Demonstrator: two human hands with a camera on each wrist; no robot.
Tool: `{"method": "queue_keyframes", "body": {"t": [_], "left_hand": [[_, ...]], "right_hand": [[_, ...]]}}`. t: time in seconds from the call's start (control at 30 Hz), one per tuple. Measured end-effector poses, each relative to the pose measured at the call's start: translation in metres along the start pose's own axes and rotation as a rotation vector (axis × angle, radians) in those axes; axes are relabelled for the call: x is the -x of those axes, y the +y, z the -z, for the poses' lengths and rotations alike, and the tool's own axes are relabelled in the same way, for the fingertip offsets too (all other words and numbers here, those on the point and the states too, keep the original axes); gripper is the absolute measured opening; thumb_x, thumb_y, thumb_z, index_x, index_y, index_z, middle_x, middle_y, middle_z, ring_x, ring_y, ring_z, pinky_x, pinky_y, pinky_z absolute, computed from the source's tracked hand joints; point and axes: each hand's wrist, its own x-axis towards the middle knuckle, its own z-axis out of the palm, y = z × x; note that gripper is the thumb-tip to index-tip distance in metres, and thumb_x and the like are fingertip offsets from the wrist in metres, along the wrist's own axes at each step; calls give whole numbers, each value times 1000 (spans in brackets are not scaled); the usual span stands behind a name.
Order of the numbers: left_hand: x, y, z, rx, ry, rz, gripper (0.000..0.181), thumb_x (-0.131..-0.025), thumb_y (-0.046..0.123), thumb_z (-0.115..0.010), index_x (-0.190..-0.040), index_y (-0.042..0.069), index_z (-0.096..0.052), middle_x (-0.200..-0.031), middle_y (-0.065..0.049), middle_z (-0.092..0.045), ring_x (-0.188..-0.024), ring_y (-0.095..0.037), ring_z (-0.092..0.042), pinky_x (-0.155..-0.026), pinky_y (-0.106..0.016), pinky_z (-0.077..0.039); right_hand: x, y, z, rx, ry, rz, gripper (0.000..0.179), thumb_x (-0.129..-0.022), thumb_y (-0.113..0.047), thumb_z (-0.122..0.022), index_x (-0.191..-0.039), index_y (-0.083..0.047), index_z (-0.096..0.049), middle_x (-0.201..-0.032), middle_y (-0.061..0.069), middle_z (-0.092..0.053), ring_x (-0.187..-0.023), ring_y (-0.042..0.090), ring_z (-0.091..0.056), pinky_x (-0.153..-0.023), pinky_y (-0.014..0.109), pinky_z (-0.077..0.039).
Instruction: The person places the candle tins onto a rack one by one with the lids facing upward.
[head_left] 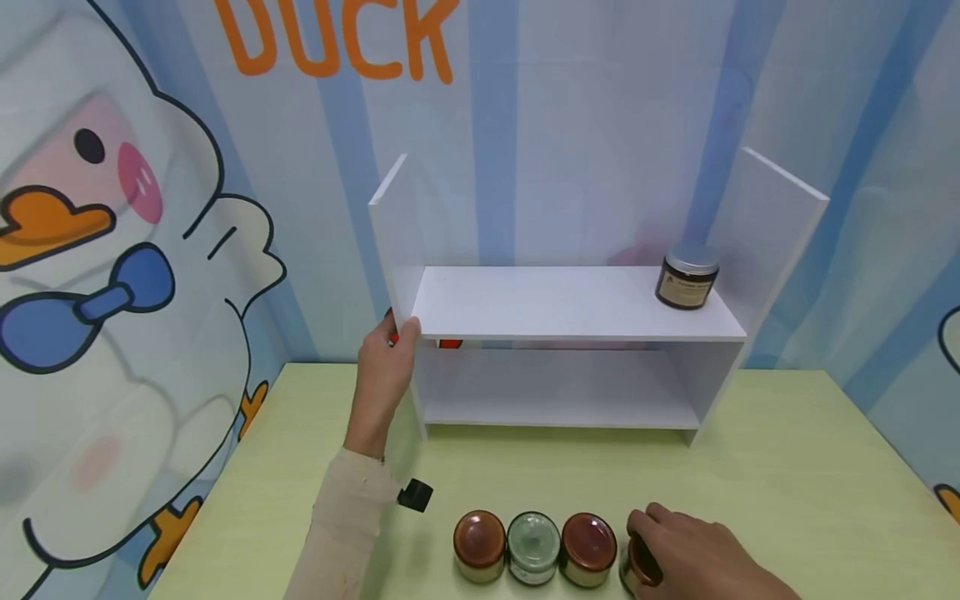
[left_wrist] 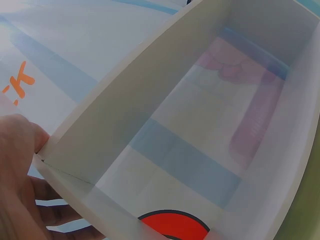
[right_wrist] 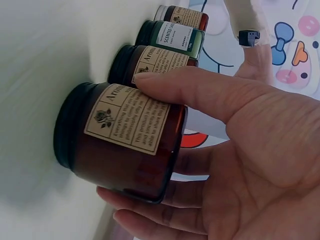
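My left hand (head_left: pixel 386 354) grips the left side panel of a white two-tier shelf (head_left: pixel 577 325). In the left wrist view its thumb lies on one face of the panel (left_wrist: pixel 75 187) and its fingers show behind. My right hand (head_left: pixel 693 550) holds a brown glass candle jar (right_wrist: pixel 130 142) between thumb and fingers, its dark lid toward the table. Left of that jar stand a dark red-brown jar (head_left: pixel 588 550), a green scented-candle jar (head_left: pixel 534 547) and another brown jar (head_left: pixel 480 546) in a row, glass bases up.
A dark jar with a silver lid (head_left: pixel 687 277) stands at the right end of the upper shelf board. The shelf rests toward the back of the pale green table (head_left: pixel 810 467). Behind hangs a blue-striped backdrop (head_left: pixel 585 125) with cartoon ducks.
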Motion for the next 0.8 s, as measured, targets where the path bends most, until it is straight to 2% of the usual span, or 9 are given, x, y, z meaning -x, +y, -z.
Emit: {"method": "queue_keyframes", "body": {"t": [0.23, 0.37, 0.63, 0.8], "left_hand": [[0, 0, 0, -3, -5, 12, 61, -104, 46, -47, -155, 12, -44, -153, -8, -48, -129, -29, -47, -106, -57, -41], [1, 0, -1, -6, -5, 8, 61, -104, 46, -47, -153, 10, -46, -151, -10, -50, -127, -29, -49, -104, -56, -42], [2, 1, -2, -9, -1, 12, 60, -104, 46, -47, -150, 9, -49, -148, -12, -52, -122, -29, -50, -101, -54, -44], [1, 1, -2, 0, -1, 13, 60, -103, 46, -47, -151, 9, -49, -149, -12, -51, -123, -29, -50, -101, -55, -43]], "right_hand": [[0, -1, 1, 85, 16, 26, 39, -74, -34, -85, -101, -17, -63, -87, -7, -53, -77, 16, -52, -61, 44, -48], [-3, -2, 3, 97, -22, 15, 42, -72, -33, -88, -102, -15, -64, -90, -6, -56, -81, 20, -54, -64, 48, -49], [-3, -5, 6, 172, -26, 25, 36, -72, -28, -87, -95, -16, -62, -87, -6, -55, -78, 19, -53, -64, 45, -47], [-2, -8, 8, 223, -11, 44, 29, -76, -24, -84, -92, -15, -61, -83, -5, -53, -75, 19, -52, -64, 44, -46]]}}
